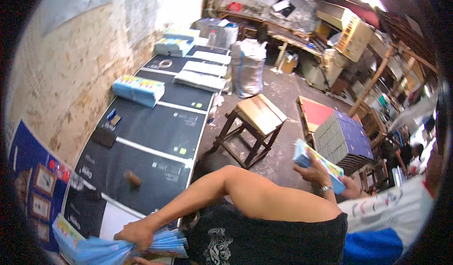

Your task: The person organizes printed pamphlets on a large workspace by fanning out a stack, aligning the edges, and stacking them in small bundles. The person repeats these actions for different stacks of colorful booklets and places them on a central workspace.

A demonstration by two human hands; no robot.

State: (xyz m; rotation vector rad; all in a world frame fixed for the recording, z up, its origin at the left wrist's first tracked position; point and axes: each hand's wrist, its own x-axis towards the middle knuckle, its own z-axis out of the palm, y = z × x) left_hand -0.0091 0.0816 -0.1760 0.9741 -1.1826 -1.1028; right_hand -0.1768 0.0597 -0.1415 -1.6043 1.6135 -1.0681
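My right hand (138, 233) is closed around a sheaf of light-blue printed booklets (96, 250) at the lower left. Their edges spread like a fan on both sides of the grip. My right arm, bare below a black sleeve, bends across the lower middle. Under the sheaf, at the bottom edge, a sliver of skin (146, 261) seems to be my left hand; its fingers are mostly hidden. A white sheet (120, 216) lies on the dark table (155, 163) beside the sheaf. A brown cylindrical piece (132, 178) rests farther up the table.
Booklet stacks (138, 90) stand along the wall side. A wooden stool (261, 114) is right of the table, with a white sack (248, 68) beyond it. At right, a co-worker's hands (315, 171) hold booklets (325, 163) near a purple-topped stack (343, 137).
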